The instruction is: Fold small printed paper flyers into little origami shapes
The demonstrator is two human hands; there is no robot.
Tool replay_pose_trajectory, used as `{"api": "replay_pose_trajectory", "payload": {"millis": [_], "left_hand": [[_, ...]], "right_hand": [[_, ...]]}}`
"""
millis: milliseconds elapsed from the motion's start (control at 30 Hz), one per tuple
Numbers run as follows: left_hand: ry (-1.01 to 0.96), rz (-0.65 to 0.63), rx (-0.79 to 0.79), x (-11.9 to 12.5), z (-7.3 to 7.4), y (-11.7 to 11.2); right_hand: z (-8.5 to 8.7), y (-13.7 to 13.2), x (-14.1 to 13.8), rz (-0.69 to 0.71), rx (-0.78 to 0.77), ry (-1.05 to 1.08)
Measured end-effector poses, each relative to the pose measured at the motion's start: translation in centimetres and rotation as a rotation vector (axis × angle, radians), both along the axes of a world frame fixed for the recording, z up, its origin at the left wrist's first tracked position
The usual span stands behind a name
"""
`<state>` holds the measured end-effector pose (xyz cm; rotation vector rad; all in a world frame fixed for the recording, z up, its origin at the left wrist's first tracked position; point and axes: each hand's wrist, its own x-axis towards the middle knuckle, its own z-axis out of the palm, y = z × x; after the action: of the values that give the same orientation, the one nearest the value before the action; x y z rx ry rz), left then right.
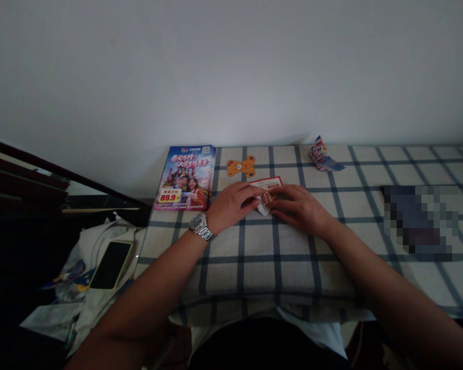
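Observation:
My left hand (233,203), with a metal watch (201,226) on its wrist, has its fingers closed on the left side of a partly crumpled red-and-white paper (265,199). From the right, the fingers of my right hand (299,208) pinch the same paper. Just behind the fingertips, a flat part with a red border (268,182) shows; whether it belongs to the same sheet I cannot tell. A stack of printed flyers (185,180) lies to the left of my left hand. Farther back on the checked cloth is a flat bear figure (241,166).
A crumpled flyer (322,156) sits by the wall at the back right. On the right lies a pixelated dark item (419,223). Left of the table, a phone (111,264) rests on white bags (94,241). The wall (231,72) bounds the checked tablecloth (297,270) behind.

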<state>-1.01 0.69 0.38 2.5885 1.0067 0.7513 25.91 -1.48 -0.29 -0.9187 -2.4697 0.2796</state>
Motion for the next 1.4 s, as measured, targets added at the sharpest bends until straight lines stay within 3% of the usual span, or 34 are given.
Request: {"api": "replay_pose_trajectory", "payload": {"millis": [267, 933, 1400], "left_hand": [[0.004, 0.073, -0.028, 0.5, -0.4, 0.1], [0.028, 0.148, -0.076, 1.4, -0.1, -0.1], [-0.036, 0.157, 0.023, 1.5, -1.1, 0.0]], "right_hand": [[0.1, -0.4, -0.8, 0.085, -0.052, 0.070], [0.6, -0.6, -0.7, 0.120, -0.078, 0.025], [0.2, -0.6, -0.8, 0.116, -0.019, -0.032]]}}
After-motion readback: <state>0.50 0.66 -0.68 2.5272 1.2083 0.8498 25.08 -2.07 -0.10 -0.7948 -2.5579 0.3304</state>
